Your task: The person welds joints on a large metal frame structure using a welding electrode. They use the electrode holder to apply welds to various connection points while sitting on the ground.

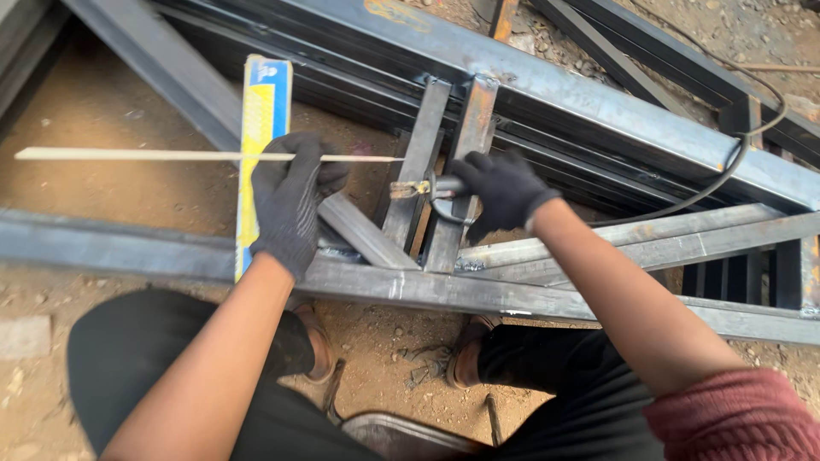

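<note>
Head view, person crouched over a welded steel frame [478, 294] lying on bare dirt. Nearest, the left hand [290, 201], in a dark glove, pinches a welding rod [171, 154] and also holds a long blue-and-yellow rod packet [260, 128] standing across the frame's near rail. The rod lies level, its bare tip toward the electrode holder [418, 188]. The right hand [504, 189], gloved, is wrapped tight round the holder's handle above two short cross-pieces; its cable [726, 171] trails toward the far tubes. The rod looks light, thin, stiff and likely brittle-coated: best gripped mid-length. Whether the holder's clamp is open is hard to make out.
</note>
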